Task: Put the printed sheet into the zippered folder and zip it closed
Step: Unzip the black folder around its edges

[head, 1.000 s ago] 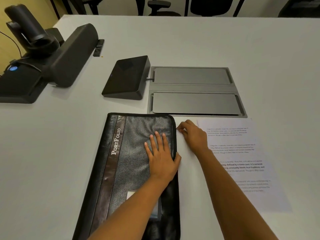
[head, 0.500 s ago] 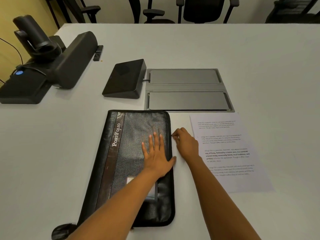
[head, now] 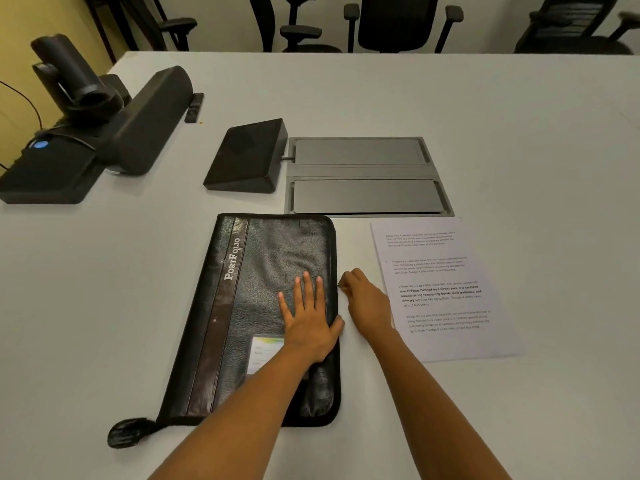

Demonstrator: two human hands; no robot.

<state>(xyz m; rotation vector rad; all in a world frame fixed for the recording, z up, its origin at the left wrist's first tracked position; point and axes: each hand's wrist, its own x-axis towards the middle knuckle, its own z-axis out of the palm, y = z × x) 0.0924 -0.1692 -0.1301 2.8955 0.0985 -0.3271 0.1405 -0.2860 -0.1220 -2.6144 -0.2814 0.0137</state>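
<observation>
At the upper left of the frame a black camera and speaker bar (head: 104,133) stand on the white tabletop (head: 519,133). Right of them, near the centre, a black wedge-shaped box (head: 247,157) sits just beside a grey hatch panel (head: 367,174) let into the surface.

Below these, the zippered folder (head: 249,289) lies flat and closed in the middle of the frame. Its long axis runs from the bottom of the frame toward the top, the top end leaning a little to the right. A brown band runs along its left side, and the word "PortFolio" reads upward beside it. A black tab (head: 128,433) trails from its lower left corner.

My left hand (head: 310,320) lies palm down on the right half of the cover, fingers straight and slightly spread, pointing up the frame, holding nothing.

My right hand (head: 367,306) is just right of the folder's zippered edge, fingers curled, thumb and fingertips pinching a small zip pull (head: 339,285) about halfway along that edge.

The printed sheet (head: 446,289) lies flat on the tabletop right of the folder, apart from it, long axis also running up the frame, text facing up. My right wrist crosses its left edge.
</observation>
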